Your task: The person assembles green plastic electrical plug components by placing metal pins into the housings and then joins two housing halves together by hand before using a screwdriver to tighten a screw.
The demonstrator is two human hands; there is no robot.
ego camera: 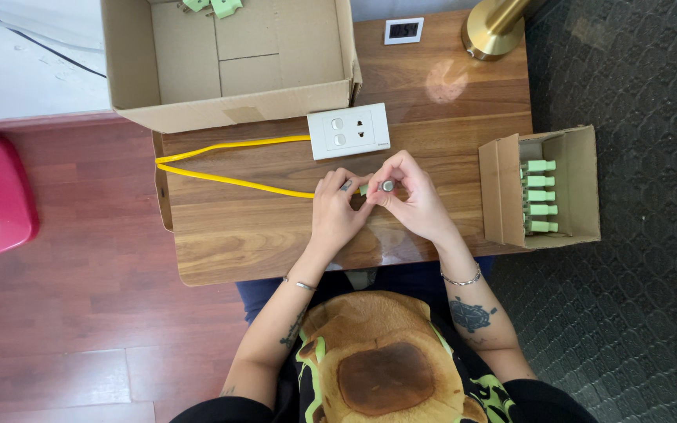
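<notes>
Both hands meet over the middle of the bench (276,251) — I see my left hand (334,210) pinching the end of the yellow cable (229,179), my right hand (413,200) pinching a small green connector (386,186) against it, just below the white socket plate (349,131); more green connectors sit in the small carton (570,188) on the right.

I see both hands meeting over the middle of the table (432,117). My left hand (334,211) holds the end of a cable (229,180) that loops away to the left. My right hand (413,200) pinches a small connector (386,186). Just behind them lies a wall socket plate (349,131). A large open box (229,59) sits behind left; a small box (546,188) of 5 adapters (540,196) lies right.
</notes>
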